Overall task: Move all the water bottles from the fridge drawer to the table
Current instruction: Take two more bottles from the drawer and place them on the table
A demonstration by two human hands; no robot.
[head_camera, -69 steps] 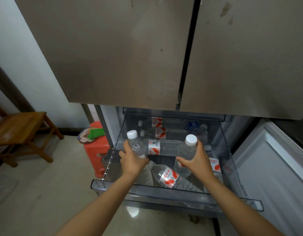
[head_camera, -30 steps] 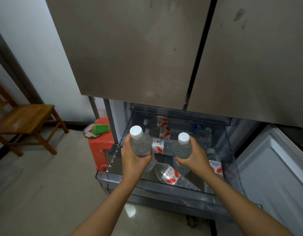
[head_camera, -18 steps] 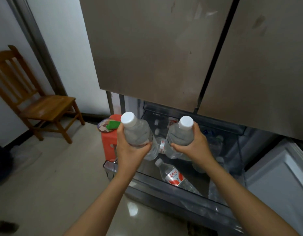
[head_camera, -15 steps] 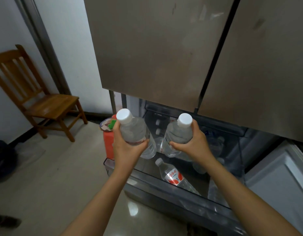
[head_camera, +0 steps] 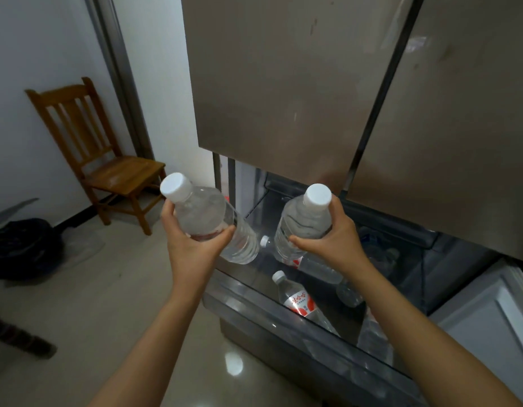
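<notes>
Left hand (head_camera: 195,249) grasps a clear plastic white-capped water bottle (head_camera: 208,217), right hand (head_camera: 335,242) another such bottle (head_camera: 302,227), both held above the open transparent fridge drawer (head_camera: 245,304). Several red-labelled bottles (head_camera: 301,301) lie inside, so most carrying remains

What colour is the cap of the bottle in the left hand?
White. The cap shows best in the head view, the only view here.

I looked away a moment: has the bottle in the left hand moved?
Yes. The left hand has lifted its bottle up out of the drawer, leftward over its left edge.
</notes>
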